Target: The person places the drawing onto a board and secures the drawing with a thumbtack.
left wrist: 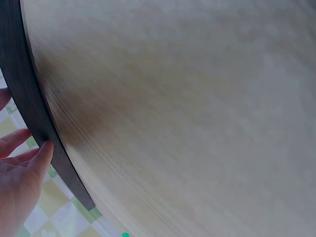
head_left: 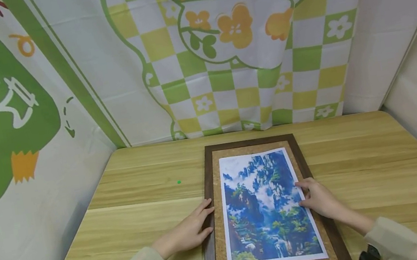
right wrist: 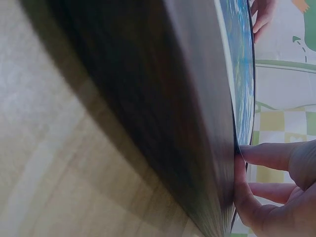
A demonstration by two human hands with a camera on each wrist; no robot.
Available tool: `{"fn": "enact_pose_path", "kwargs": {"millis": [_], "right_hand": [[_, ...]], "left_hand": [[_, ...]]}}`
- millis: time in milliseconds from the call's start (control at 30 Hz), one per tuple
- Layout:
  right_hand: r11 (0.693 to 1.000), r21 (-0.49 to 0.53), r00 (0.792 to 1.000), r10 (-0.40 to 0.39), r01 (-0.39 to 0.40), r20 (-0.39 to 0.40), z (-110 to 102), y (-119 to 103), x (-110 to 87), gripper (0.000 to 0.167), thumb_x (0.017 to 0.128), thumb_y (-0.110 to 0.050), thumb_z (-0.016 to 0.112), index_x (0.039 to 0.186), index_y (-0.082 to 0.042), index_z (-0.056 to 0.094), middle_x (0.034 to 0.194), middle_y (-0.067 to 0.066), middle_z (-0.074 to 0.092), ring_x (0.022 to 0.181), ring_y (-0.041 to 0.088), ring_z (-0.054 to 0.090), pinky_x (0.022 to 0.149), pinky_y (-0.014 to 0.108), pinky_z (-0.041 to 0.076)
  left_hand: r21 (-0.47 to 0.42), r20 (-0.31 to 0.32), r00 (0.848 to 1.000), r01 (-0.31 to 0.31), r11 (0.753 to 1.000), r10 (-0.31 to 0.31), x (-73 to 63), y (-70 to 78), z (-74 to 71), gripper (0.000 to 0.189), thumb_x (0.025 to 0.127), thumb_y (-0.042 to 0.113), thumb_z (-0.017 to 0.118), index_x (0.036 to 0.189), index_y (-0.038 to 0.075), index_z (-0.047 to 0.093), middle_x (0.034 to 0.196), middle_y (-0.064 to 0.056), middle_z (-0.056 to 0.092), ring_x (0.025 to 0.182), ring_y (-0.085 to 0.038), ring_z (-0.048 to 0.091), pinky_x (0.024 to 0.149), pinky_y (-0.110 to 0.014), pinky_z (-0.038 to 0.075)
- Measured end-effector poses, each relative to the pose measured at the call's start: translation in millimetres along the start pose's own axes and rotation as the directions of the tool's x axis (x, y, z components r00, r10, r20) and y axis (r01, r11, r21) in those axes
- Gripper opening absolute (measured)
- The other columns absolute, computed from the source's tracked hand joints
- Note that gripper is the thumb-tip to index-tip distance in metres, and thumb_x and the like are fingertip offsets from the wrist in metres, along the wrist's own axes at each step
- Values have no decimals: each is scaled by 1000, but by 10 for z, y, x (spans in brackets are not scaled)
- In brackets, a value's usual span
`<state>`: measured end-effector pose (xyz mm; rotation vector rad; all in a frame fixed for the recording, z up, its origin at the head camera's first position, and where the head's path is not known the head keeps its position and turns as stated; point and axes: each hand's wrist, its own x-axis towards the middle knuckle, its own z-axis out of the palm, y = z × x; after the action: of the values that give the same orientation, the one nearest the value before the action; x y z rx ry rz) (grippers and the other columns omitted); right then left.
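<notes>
A printed landscape picture (head_left: pixel 270 211) with a white border lies over a cork board (head_left: pixel 221 255) set in a dark wooden frame (head_left: pixel 249 142). My right hand (head_left: pixel 319 199) pinches the right edge of the print; in the right wrist view, the thumb and fingers of the right hand (right wrist: pixel 276 187) meet at that edge, just above the frame's side. On the other side, my left hand (head_left: pixel 189 230) rests its extended fingertips against the frame's left rail. The left wrist view shows the left hand (left wrist: pixel 22 182) touching the dark frame (left wrist: pixel 34 103).
The frame lies lengthwise on a wood-grain table (head_left: pixel 145 222). A small green dot (head_left: pixel 179 182) marks the table left of the frame. Behind hangs a green and yellow checkered curtain (head_left: pixel 223 95), with printed fabric walls at both sides.
</notes>
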<state>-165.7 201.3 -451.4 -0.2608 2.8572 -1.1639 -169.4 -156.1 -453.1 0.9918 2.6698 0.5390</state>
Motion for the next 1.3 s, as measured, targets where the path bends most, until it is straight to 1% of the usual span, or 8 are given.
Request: {"fn": "enact_pose_path", "kwargs": {"millis": [600, 733, 867, 1000, 1033, 1133, 1233, 1300], "right_hand": [[999, 45, 1000, 11, -11, 3, -8, 2, -43, 51, 72, 8, 63, 118, 19, 43, 117, 32, 41, 57, 11, 48, 44, 21, 41], [999, -27, 1000, -23, 23, -5, -6, 11, -37, 51, 72, 6, 65, 117, 18, 45, 114, 30, 43, 59, 11, 47, 46, 20, 41], [980, -155, 991, -129, 124, -27, -35, 27, -15, 49, 71, 4, 67, 116, 14, 49, 107, 24, 46, 65, 13, 47, 48, 20, 41], [944, -211, 965, -262, 255, -3, -93, 56, -5, 42, 73, 2, 67, 113, 8, 55, 106, 19, 49, 76, 20, 53, 56, 24, 47], [930, -226, 955, -297, 291, 9, -105, 70, -7, 41, 73, 0, 67, 112, 7, 56, 107, 19, 50, 80, 23, 55, 59, 27, 50], [868, -285, 910, -410, 408, 54, -136, 118, -13, 39, 74, -4, 69, 110, 6, 57, 109, 20, 52, 90, 30, 57, 70, 35, 51], [801, -337, 864, -493, 495, 97, -160, 169, -23, 43, 74, -10, 70, 112, 4, 57, 113, 22, 52, 96, 34, 55, 75, 41, 49], [778, -341, 846, -519, 528, 125, -170, 201, -29, 46, 74, -14, 70, 115, 3, 56, 117, 23, 51, 98, 35, 55, 75, 43, 49]], "left_hand": [[-7, -5, 1000, 2, 1000, -2, 0, -4, -1, 49, 91, 19, 49, 132, -3, 34, 145, -16, 16, 132, -29, 16, 103, -41, 25], [-3, -6, 1000, 3, 1000, -3, 2, -7, 3, 50, 90, 19, 50, 132, -3, 35, 144, -17, 17, 132, -30, 17, 103, -42, 26], [35, -8, 1000, 6, 999, -6, 17, 1, -30, 49, 88, 20, 54, 130, -3, 39, 142, -19, 23, 129, -32, 23, 101, -42, 30], [110, -53, 998, -35, 993, 41, 55, -1, -112, 40, 84, 19, 60, 118, -1, 53, 131, -19, 41, 119, -32, 41, 95, -40, 38], [127, -78, 995, -54, 990, 64, 67, -8, -137, 36, 83, 17, 61, 114, -1, 56, 125, -18, 47, 114, -30, 47, 92, -39, 41], [152, -165, 980, -83, 985, 108, 85, -54, -220, 24, 81, 12, 63, 102, 1, 62, 108, -14, 60, 100, -28, 57, 85, -37, 47], [139, -258, 961, -65, 988, 99, 85, -135, -310, 19, 79, 8, 63, 97, 1, 64, 96, -11, 65, 89, -24, 61, 78, -35, 50], [116, -312, 947, -36, 993, 71, 77, -202, -367, 17, 79, 6, 63, 96, 1, 65, 94, -11, 65, 85, -23, 62, 74, -34, 51]]}}
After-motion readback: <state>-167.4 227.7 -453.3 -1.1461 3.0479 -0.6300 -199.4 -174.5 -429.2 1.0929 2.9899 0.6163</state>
